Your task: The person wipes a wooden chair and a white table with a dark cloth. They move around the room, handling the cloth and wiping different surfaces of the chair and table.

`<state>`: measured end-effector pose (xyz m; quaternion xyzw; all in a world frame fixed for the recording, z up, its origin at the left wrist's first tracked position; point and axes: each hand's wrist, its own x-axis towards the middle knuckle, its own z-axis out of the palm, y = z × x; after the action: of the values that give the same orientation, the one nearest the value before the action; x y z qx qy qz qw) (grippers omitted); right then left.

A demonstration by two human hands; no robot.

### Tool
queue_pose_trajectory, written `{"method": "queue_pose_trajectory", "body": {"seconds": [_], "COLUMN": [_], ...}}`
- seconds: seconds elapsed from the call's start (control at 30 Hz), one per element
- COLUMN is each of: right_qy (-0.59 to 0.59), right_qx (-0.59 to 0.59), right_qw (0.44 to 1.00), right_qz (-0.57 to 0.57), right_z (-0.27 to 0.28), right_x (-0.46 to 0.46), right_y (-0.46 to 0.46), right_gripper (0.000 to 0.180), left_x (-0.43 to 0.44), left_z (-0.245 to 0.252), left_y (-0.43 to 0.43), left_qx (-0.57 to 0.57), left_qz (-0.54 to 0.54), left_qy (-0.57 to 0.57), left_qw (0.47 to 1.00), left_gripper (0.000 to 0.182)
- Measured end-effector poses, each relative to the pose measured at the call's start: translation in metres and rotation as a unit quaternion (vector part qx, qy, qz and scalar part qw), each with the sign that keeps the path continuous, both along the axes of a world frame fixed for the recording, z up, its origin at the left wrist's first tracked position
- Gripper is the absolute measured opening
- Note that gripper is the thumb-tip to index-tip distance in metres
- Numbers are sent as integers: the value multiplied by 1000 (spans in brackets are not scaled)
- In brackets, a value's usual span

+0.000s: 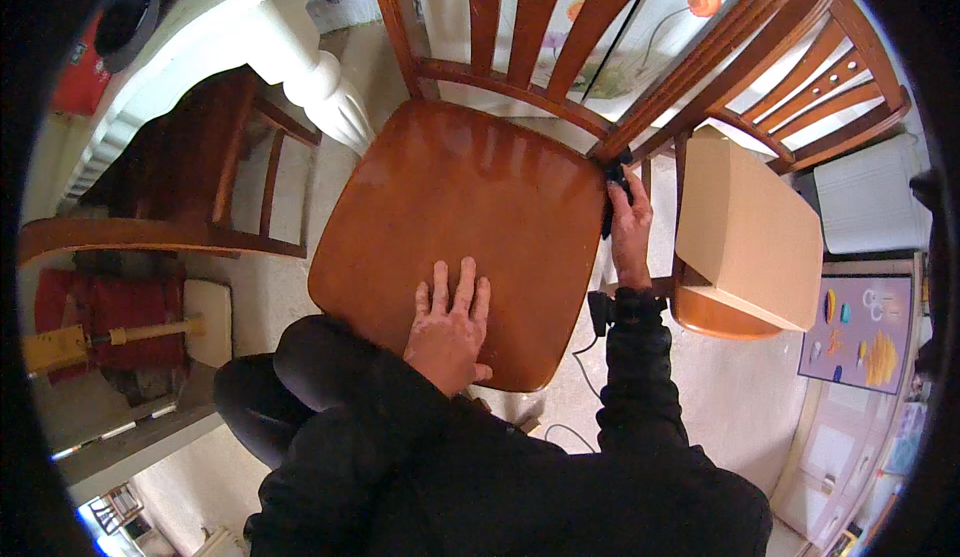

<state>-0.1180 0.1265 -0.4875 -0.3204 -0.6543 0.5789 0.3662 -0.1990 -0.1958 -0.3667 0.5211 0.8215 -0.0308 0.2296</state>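
Note:
A wooden dining chair with a brown seat [457, 204] and a slatted backrest [517, 24] stands before me. My left hand [450, 332] lies palm down on the front part of the seat, fingers spread, holding nothing. At the seat's right edge, near the foot of the backrest, my right hand [632, 234] reaches forward with its fingertips on a dark object [616, 174]. That object lies along the side of the chair, partly hidden by the seat and my fingers; I cannot tell what it is. A black device is strapped at my right wrist.
A cardboard box [757, 234] rests on a second wooden chair [739, 324] at the right. To the upper left is a white table with a turned leg [330, 95]. Another dark wooden chair [180, 144] stands below it. A thin cable [585, 373] runs along the floor.

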Motion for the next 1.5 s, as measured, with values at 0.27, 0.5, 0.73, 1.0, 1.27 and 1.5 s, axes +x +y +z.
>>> {"method": "queue_pose_trajectory", "body": {"seconds": [0.27,0.5,0.73,1.0,1.27,1.5], "right_qy": [157,181,169,155,-16,50], "right_qx": [-275,-453,-479,-406,-322,-541], "right_qw": [948,872,859,896,941,828], "right_qz": [30,47,61,96,103,135], "right_z": [0,-2,5,3,8,31], "right_x": [24,67,94,119,148,154], "right_y": [-40,-111,-166,-193,-221,-220], "right_gripper": [36,50,48,41,37,40], "left_x": [-1,-2,-6,-6,-7,-9], "left_z": [-1,-4,-11,-10,-11,-10], "left_y": [1,-1,-4,-3,-6,-5], "left_qx": [-1,13,16,6,-4,-3], "left_qz": [-3,-10,-13,-13,-16,-14], "left_qy": [6,15,9,5,-6,-7], "left_qw": [1000,1000,1000,1000,1000,1000], "left_gripper": [126,127,131,132,134,135]}}
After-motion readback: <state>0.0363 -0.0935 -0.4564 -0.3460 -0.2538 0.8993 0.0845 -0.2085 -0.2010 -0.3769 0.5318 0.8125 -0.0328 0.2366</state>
